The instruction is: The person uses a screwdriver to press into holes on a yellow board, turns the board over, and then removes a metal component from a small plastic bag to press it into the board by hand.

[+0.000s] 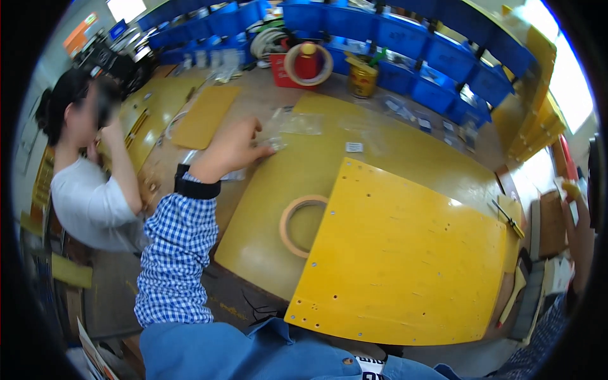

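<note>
My left hand (231,149), with a black band at the wrist, reaches over the left part of the table. Its thumb and fingers are apart, and its fingertips are beside small clear plastic bags (301,123). At the far right edge, my right hand (573,196) is raised, closed around a small yellow thing (572,189) too unclear to name. A large yellow panel (405,253) with small holes and screws along its edges lies before me. A roll of tan tape (286,229) lies flat, partly under the panel's left edge.
Blue parts bins (399,39) line the back. Before them stand a gold can (362,82) and another tape roll (328,66). A screwdriver (508,218) lies right of the panel. At left, a person in white (95,196) sits close to the table.
</note>
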`<state>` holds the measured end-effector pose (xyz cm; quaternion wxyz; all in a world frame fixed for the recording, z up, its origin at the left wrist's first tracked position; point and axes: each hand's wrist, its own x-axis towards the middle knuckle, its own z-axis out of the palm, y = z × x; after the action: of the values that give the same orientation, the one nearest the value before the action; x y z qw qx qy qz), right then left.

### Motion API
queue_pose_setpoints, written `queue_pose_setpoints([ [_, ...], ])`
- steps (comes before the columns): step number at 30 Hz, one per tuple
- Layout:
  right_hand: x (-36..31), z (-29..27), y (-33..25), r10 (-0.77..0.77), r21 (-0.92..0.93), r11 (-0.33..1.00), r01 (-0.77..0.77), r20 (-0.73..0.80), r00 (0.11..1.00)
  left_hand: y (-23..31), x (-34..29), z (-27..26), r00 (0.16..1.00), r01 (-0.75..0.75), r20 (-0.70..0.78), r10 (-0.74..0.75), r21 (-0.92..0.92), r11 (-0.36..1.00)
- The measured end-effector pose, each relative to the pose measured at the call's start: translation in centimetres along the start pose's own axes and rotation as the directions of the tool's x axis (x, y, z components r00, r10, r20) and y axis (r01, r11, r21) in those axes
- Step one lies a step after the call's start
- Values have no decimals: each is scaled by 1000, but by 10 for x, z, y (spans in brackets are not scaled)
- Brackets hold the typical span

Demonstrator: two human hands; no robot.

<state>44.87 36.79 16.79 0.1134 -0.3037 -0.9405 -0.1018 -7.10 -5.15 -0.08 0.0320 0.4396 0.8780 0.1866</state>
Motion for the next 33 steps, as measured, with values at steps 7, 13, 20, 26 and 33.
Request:
queue_pose_setpoints([
  [7, 58, 5, -99, -259, -36, 965, 261, 55, 964, -6, 7, -4, 965, 204, 191, -182, -103, 974],
  [13, 69, 15, -144, -447, -9, 891, 454, 155, 881, -10, -7, 4, 988, 154, 66, -140, -331, 931],
  [20, 42, 26, -139, -447, 139, 894, 426, 191, 874, -6, -47, -8, 986, 140, 27, -165, -675, 725],
  [26, 14, 24, -131, -475, 184, 880, 438, 382, 793, 40, -98, -44, 975, 151, -10, -224, -711, 687],
  [33, -10, 21, -113, -444, 173, 895, 410, 422, 790, 66, -154, -56, 952, 205, -22, -305, -694, 690],
])
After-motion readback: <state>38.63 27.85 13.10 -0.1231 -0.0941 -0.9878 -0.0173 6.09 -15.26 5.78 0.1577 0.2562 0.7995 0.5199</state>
